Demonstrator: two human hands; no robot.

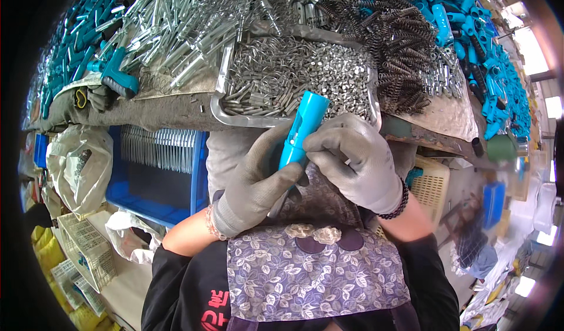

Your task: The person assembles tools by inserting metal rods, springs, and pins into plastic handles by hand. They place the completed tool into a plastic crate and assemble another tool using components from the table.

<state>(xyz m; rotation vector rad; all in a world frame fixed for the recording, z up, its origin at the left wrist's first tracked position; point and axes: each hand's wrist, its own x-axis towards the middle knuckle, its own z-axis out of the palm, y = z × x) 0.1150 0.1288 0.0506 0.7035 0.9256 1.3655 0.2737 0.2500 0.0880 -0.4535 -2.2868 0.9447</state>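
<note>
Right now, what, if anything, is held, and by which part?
The grey-gloved left hand holds a blue plastic tube by its lower end; whether the right hand holds anything is unclear.

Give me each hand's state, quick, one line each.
Left hand: closed, holding the blue tubular part.
Right hand: curled in at that part's side; whether it grips anything cannot be told.

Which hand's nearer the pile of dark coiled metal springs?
Right. The right hand is below and left of the dark coiled metal springs in view, beside the bright blue plastic tube; the left hand grips that tube, farther left.
</note>
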